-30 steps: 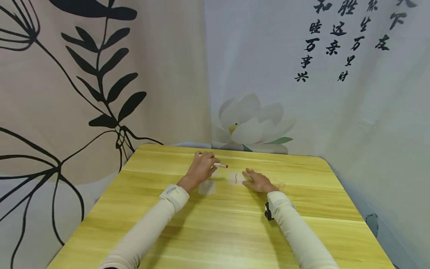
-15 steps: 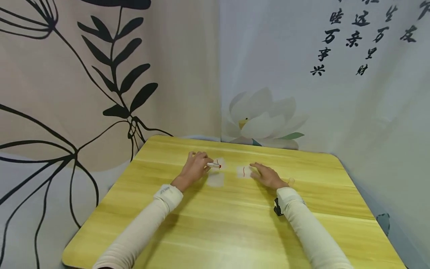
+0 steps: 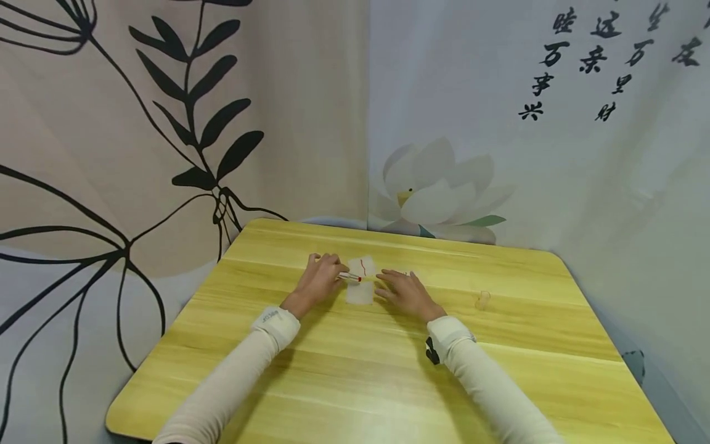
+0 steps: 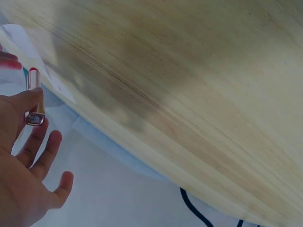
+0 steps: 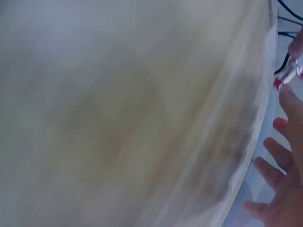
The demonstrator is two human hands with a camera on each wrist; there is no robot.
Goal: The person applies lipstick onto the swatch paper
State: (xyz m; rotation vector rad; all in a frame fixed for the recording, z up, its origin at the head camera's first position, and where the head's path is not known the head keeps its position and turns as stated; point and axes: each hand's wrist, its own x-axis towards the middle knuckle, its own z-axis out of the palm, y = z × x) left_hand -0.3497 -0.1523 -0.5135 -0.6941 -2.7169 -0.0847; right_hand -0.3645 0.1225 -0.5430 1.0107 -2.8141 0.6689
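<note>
My left hand (image 3: 320, 279) pinches a slim lipstick (image 3: 349, 277) between thumb and fingers, its red tip pointing right. The left wrist view shows the lipstick (image 4: 34, 87) with a squared metallic base, while the other fingers spread loosely. My right hand (image 3: 407, 293) is just right of the tip, fingers extended and holding nothing visible. In the right wrist view the index finger of my right hand (image 5: 284, 175) is close to the red tip; contact is unclear. A white paper square (image 3: 362, 266) bears a wavy red line, and a plain square (image 3: 359, 293) lies nearer.
A third paper with a red mark is mostly hidden behind the right hand. Farther right on the wooden table (image 3: 532, 333) lies a small clear, see-through object (image 3: 483, 300). A printed curtain (image 3: 310, 123) hangs beyond the table's far edge.
My right hand has moved left, off the marked paper's right side and over toward the lipstick tip. The left hand has shifted slightly left, uncovering the wavy red line. The head view has tilted.
</note>
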